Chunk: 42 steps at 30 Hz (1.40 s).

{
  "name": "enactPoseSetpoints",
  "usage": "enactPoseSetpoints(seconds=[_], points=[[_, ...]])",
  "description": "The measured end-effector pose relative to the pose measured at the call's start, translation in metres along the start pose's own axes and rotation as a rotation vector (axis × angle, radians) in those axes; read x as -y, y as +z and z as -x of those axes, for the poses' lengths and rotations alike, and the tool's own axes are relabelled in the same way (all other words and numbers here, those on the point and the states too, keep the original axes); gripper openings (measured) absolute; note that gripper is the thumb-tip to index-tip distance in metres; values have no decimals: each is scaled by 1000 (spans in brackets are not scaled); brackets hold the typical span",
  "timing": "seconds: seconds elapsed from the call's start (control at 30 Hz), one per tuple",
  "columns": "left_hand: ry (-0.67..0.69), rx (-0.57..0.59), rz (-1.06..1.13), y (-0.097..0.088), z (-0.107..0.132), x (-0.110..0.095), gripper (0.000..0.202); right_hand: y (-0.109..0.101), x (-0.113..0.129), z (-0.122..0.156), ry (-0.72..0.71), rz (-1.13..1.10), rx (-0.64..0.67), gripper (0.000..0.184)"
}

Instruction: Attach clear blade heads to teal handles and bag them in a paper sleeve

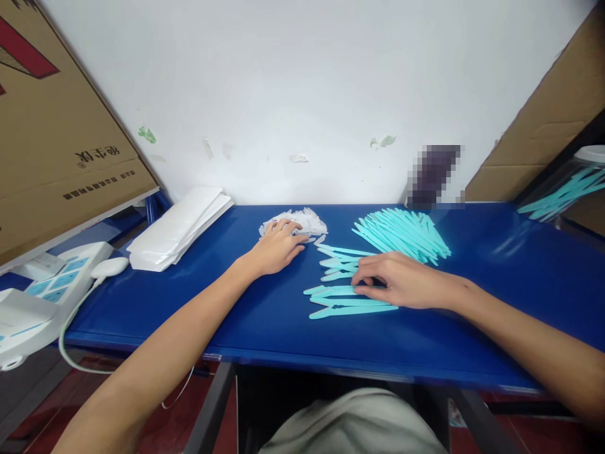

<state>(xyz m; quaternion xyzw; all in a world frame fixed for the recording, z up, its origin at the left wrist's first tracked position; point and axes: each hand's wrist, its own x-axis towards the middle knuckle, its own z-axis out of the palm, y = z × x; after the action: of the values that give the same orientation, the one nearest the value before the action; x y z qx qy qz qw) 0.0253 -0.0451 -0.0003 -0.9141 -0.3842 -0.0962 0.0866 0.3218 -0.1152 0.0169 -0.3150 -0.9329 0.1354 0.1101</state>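
Where the blue table [189, 302] comes nearest in the lower middle of the frame, a short row of teal sticks [350, 309] lies flat, side by side. Their long axes run almost left to right, the right ends tilted slightly upward. The right hand [401, 284] rests on their right ends with its fingers together and pressed down; I cannot tell whether it pinches one. These sticks look thin, light and fairly stiff, likely to skate on the smooth top, so one is best lifted by sliding a fingertip under an end or nipping the middle of the shaft. Further up, the left hand [276, 246] lies palm down, fingers slightly spread, on a small heap of clear plastic bits [309, 221]. Right of it a fanned pile of sticks [401, 233] points toward the upper left. A stack of white bags [179, 227] sits at mid left, and a cardboard box [61, 139] leans in the upper left.
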Motion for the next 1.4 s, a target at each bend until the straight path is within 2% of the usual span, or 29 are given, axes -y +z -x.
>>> enactPoseSetpoints(seconds=[0.13, 0.33, 0.4, 0.53, 0.67, 0.77, 0.97, 1.13, 1.23, 1.4], points=[[11, -4, 17, -3, -2, -1, 28, 4, -7, 1, -51, -6, -38, 24], [66, 23, 108, -12, -1, -2, 20, 16, -10, 5, -146, 16, -234, 28], [80, 5, 113, -12, 0, -2, 24, 14, -6, 5, -118, 65, -222, 24], [113, -6, 96, -10, 2, -3, 40, 6, 1, 2, -49, 65, -77, 22], [119, -61, 137, -11, 1, -5, 36, 2, 1, 1, 14, -3, -32, 28], [87, -157, 200, -12, 0, -6, 33, 3, -1, 2, 67, -17, -77, 29], [47, -313, 236, -5, -2, -10, 37, 4, -3, 3, 148, -143, -289, 23], [23, -394, 233, -2, -3, -12, 26, 1, -2, 0, 99, -109, -416, 22], [30, -445, 233, -3, -3, -11, 24, 1, -4, -2, 142, -114, -407, 24], [56, -393, 308, -4, -3, -10, 20, 3, -7, -2, 221, -117, -352, 25]])
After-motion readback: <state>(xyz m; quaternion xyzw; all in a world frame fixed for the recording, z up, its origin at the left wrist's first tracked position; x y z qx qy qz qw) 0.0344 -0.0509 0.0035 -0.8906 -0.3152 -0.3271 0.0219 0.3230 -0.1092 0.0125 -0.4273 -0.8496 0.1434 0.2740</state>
